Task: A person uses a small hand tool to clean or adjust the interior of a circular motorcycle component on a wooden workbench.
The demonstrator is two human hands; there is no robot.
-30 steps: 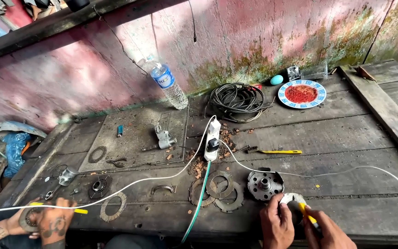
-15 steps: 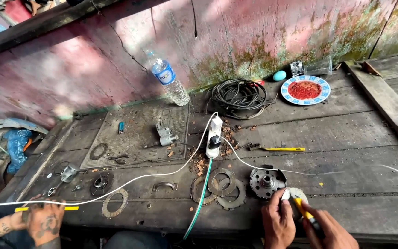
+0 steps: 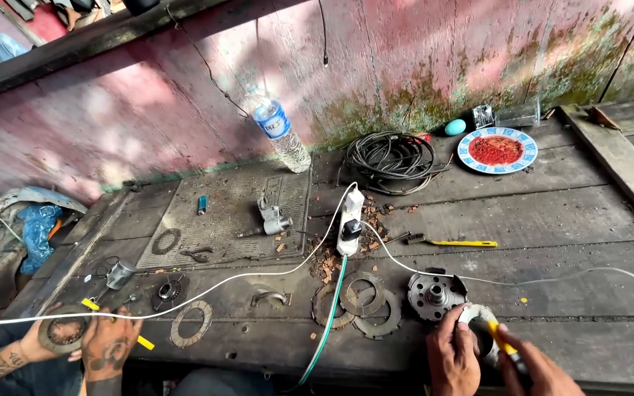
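Metal ring (image 3: 478, 323) at the wooden bench's (image 3: 552, 220) near edge is pinned under the closed left hand (image 3: 453, 359) while the right hand (image 3: 533, 370) grips a yellow-handled tool (image 3: 504, 345) against it; toothed clutch discs (image 3: 365, 308) and hub (image 3: 434, 295) lie loose beside, unassembled.

— What's in the person's hands?
— The left hand (image 3: 453, 359) steadies a pale ring-shaped part (image 3: 478, 317) beside the metal hub (image 3: 434, 295); the right hand (image 3: 541, 370) has its grip on a yellow-handled tool (image 3: 504, 345).
— And further left?
— A co-worker's tattooed hands (image 3: 89, 341) on the counter (image 3: 552, 220).
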